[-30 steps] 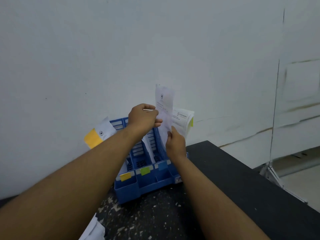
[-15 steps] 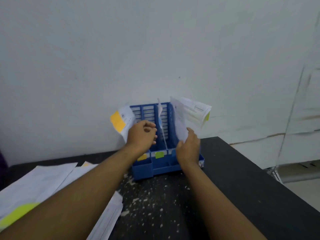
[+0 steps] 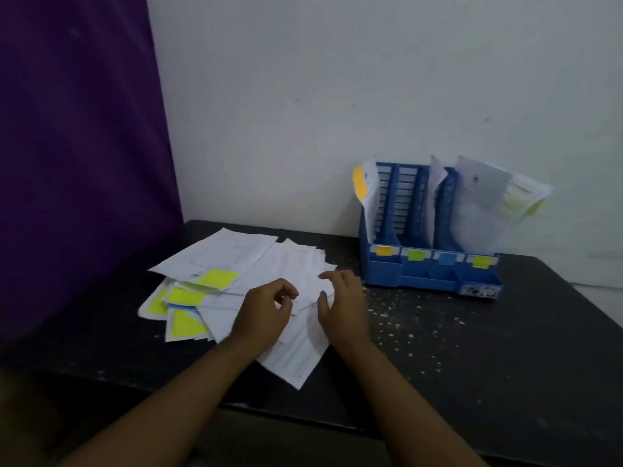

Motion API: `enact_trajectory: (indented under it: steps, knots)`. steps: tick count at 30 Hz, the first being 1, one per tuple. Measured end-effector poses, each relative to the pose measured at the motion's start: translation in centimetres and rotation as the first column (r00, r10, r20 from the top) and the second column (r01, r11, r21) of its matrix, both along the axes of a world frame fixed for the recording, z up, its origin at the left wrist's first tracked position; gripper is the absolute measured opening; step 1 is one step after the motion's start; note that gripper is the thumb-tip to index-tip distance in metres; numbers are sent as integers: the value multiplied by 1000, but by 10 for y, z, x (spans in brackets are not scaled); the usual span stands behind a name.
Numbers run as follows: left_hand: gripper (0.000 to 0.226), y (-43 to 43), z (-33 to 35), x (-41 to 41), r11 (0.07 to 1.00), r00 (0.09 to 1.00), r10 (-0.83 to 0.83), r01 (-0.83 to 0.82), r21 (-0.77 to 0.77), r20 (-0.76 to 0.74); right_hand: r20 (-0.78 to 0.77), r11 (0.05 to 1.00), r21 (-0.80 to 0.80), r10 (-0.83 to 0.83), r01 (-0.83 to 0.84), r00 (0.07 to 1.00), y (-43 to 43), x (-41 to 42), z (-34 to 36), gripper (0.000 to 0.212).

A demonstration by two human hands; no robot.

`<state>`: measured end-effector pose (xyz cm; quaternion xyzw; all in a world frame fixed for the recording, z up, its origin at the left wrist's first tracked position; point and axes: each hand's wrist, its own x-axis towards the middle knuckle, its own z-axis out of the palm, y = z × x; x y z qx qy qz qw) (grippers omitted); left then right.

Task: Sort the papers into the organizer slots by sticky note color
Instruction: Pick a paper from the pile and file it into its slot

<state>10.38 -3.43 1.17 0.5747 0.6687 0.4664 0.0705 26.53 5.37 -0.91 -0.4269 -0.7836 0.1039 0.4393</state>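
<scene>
Head view. Pile of papers (image 3: 256, 264) is fanned out on the left half of the surface (image 3: 472, 348), toward the back-left corner. Yellow sticky notes (image 3: 217, 277) are seen on its left sheets.

Both hands are held over the pile's right side. Left hand (image 3: 266, 308): fingers curled at a sheet edge; whether a sheet is pinched cannot be told (blur). Right hand (image 3: 340, 305): fingers loose and spread, resting on the top sheet, nothing gripped.

Organizer (image 3: 431, 274) stands at the back edge, to the right of and beyond the hands. Right hand is judged nearer. Uppermost sheet's note colour is not visible.
</scene>
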Motion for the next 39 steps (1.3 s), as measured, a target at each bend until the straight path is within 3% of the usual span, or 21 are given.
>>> enact_trajectory:
  steps: [6, 10, 14, 19, 25, 32, 39]
  knots:
    - [26, -44, -26, -83, 969, 969, 246, -246, -15, -11, 117, 968, -20, 250, -249, 961, -34, -58, -21, 32]
    - [21, -61, -38, -127, 887, 887, 461, -460, -42, 9, 169, 964, -29, 267, -266, 949, -43, -74, -35, 43]
    - [30, -67, -37, -149, 786, 804, 592, -589, -189, -46, 210, 971, -29, 237, -237, 948, -40, -72, -38, 44]
    - [24, -53, -17, -161, 714, 779, 617, -614, -336, -114, 234, 967, -55, 253, -247, 939, -44, -70, -36, 43]
    - [51, -22, 1, -179, 575, 746, 637, -628, -524, -195, 235, 961, -58, 276, -270, 932, -46, -69, -33, 37]
    - [50, 2, 14, -193, 503, 735, 611, -648, -572, -295, 207, 962, -37, 273, -271, 939, -46, -70, -33, 29]
    - [56, 23, 2, -216, 482, 761, 602, -587, -650, -242, 188, 961, -60, 277, -271, 942, -45, -69, -33, 28]
